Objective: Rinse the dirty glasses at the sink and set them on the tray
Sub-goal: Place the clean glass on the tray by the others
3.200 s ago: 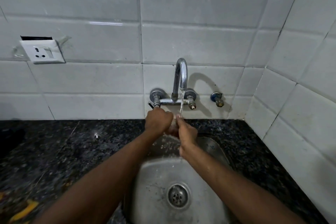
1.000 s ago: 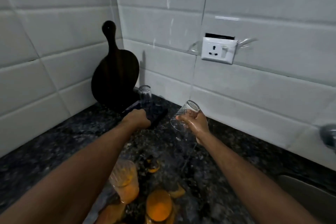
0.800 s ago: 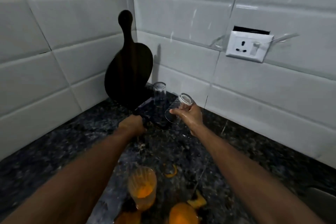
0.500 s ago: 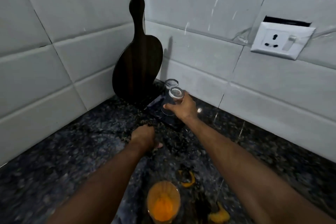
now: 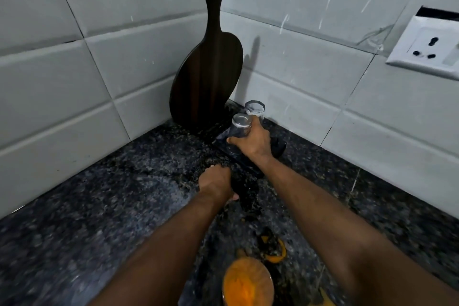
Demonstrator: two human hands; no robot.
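While your right hand (image 5: 253,140) is at the far corner, its fingers and thumb are curled round a clear glass (image 5: 239,126), which is upside down with the thick base on top. You grip it by the lower part, and its mouth is down at the dark tray (image 5: 249,167). I cannot tell if the rim touches the tray or is just above it.

A second glass (image 5: 254,109), also upside down, stands just behind the held one on the far side, very near to it or touching it. The tray lies on the speckled counter (image 5: 99,218), and your right hand covers its middle.

Your left hand (image 5: 216,185) is nearer to you and a little to the left, apart from the glass, low at the counter just beside the near end of the tray. Its fingers are curled under, but only its back shows, so I cannot tell if it holds something.

A dark board (image 5: 207,77) leans upright in the corner, just left of the glasses. Near you, between your forearms, stands a dirty glass (image 5: 248,283) with orange pulp inside, and a peel (image 5: 273,248) lies just beyond it. A white socket (image 5: 427,52) is on the right wall.
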